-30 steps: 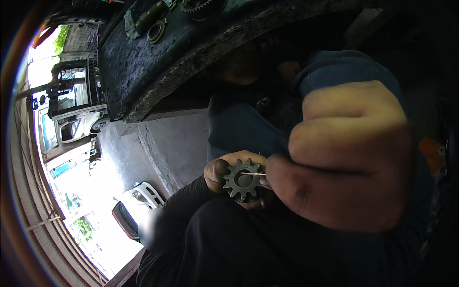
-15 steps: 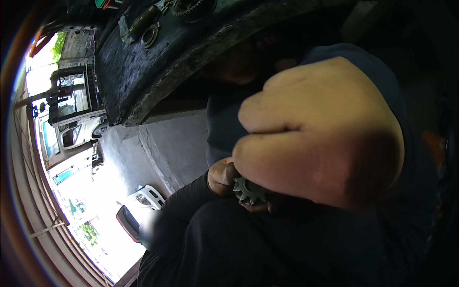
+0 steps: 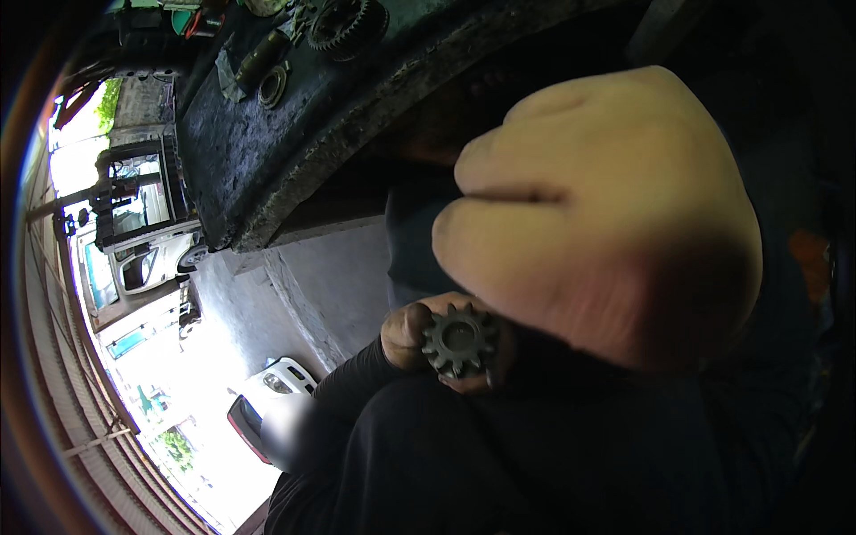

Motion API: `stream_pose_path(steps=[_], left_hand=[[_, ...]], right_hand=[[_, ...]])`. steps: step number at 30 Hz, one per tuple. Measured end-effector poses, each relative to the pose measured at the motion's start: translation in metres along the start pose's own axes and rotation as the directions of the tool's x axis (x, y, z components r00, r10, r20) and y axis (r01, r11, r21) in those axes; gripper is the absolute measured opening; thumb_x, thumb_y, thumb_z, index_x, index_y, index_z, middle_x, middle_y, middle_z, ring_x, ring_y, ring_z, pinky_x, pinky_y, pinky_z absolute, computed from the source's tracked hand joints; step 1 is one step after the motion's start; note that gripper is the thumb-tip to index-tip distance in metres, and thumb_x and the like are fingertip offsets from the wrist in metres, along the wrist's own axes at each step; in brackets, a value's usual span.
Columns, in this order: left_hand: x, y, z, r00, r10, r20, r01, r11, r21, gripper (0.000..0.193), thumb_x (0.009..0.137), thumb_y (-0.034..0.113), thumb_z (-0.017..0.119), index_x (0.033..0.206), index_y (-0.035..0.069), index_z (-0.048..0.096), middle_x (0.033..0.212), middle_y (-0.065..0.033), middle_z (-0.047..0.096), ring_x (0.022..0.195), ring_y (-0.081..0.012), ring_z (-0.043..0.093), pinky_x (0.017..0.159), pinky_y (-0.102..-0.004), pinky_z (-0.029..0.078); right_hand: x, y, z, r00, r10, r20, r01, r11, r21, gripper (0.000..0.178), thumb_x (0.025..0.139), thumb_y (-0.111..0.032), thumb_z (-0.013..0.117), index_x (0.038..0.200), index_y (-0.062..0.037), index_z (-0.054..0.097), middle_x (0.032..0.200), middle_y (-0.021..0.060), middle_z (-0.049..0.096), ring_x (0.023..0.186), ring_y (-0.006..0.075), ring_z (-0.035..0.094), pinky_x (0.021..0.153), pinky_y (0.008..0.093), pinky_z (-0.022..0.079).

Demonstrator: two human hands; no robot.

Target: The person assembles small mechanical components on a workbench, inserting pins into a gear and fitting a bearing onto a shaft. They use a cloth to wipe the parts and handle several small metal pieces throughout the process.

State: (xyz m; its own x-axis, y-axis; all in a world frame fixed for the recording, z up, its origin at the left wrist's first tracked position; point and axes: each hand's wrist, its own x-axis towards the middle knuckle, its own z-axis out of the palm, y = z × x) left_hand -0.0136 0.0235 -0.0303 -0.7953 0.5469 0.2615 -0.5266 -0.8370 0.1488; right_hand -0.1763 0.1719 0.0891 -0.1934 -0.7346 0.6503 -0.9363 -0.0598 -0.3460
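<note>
My left hand (image 3: 404, 333) comes in from a dark sleeve, low in the middle of the view. Its thumb and fingers are closed around a small grey pinion gear (image 3: 482, 343), whose toothed face and round centre hole turn toward me. Very large and close to the camera, my right hand (image 3: 606, 205) covers much of the right half. Its fingers look curled in, and whatever they may hold is hidden. In the picture it overlaps the area just above the gear; I cannot tell the true distance between them.
A dark, worn workbench (image 3: 223, 160) spans the upper left. On it lie a larger gear (image 3: 346, 45), a metal ring (image 3: 273, 86) and a brass-coloured cylindrical part (image 3: 260, 58). Beyond the concrete floor (image 3: 330, 259) stand a white vehicle (image 3: 156, 260) and a white car front (image 3: 281, 379).
The pinion gear has come up from partly behind my right hand, its toothed face now fully visible. My right hand has shifted slightly upward. More of the bench top shows.
</note>
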Motion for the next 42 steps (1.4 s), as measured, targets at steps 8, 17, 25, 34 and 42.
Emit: stream_pose_path(steps=[8, 17, 25, 34, 42], left_hand=[[0.001, 0.0, -0.01, 0.995, -0.043, 0.093, 0.05, 0.996, -0.078, 0.084, 0.092, 0.064, 0.048, 0.112, -0.018, 0.048, 0.063, -0.0031, 0.051, 0.043, -0.0053, 0.041, 0.038, -0.0206, 0.029], [0.004, 0.005, -0.004, 0.997, -0.052, 0.057, 0.055, 0.997, -0.058, 0.084, 0.092, 0.065, 0.047, 0.111, -0.017, 0.048, 0.062, -0.0028, 0.05, 0.044, -0.0054, 0.041, 0.038, -0.0204, 0.029], [0.004, 0.004, -0.009, 0.996, -0.052, 0.067, 0.056, 0.996, -0.065, 0.084, 0.092, 0.065, 0.046, 0.11, -0.016, 0.049, 0.061, -0.0025, 0.049, 0.044, -0.0056, 0.04, 0.038, -0.0203, 0.03], [0.008, 0.004, -0.004, 0.997, -0.059, 0.057, 0.063, 0.996, -0.066, 0.083, 0.092, 0.066, 0.046, 0.109, -0.015, 0.049, 0.061, -0.0022, 0.049, 0.044, -0.0058, 0.04, 0.038, -0.0201, 0.03], [0.009, 0.003, -0.005, 0.996, -0.065, 0.066, 0.07, 0.995, -0.071, 0.083, 0.092, 0.067, 0.045, 0.108, -0.014, 0.05, 0.06, -0.0019, 0.048, 0.044, -0.0059, 0.04, 0.038, -0.02, 0.031]], right_hand=[[-0.006, 0.014, 0.009, 0.984, 0.027, -0.174, 0.035, 0.939, 0.342, 0.018, 0.06, -0.004, 0.077, 0.067, -0.0023, 0.061, 0.055, 0.0048, 0.046, 0.043, 0.0171, 0.047, 0.036, 0.0303, 0.034], [-0.001, 0.006, 0.003, 0.999, 0.036, -0.007, -0.031, 0.935, 0.352, 0.019, 0.058, -0.005, 0.077, 0.066, -0.0063, 0.059, 0.058, 0.0031, 0.047, 0.046, 0.0185, 0.05, 0.038, 0.0322, 0.036], [0.002, 0.002, 0.008, 0.997, -0.058, 0.051, 0.053, 0.994, 0.091, 0.017, 0.063, -0.014, 0.074, 0.063, -0.01, 0.058, 0.059, 0.0019, 0.047, 0.047, 0.0185, 0.05, 0.038, 0.0309, 0.038], [-0.017, 0.016, 0.03, 0.985, -0.008, -0.17, 0.064, 0.944, 0.324, 0.017, 0.059, -0.015, 0.075, 0.067, -0.0106, 0.06, 0.062, 0.0017, 0.052, 0.049, 0.0193, 0.053, 0.04, 0.0307, 0.041], [-0.008, 0.013, 0.017, 0.988, -0.112, -0.111, 0.126, 0.983, 0.13, 0.02, 0.055, -0.014, 0.076, 0.065, -0.0101, 0.058, 0.061, 0.0029, 0.052, 0.048, 0.0193, 0.053, 0.038, 0.0321, 0.04]])
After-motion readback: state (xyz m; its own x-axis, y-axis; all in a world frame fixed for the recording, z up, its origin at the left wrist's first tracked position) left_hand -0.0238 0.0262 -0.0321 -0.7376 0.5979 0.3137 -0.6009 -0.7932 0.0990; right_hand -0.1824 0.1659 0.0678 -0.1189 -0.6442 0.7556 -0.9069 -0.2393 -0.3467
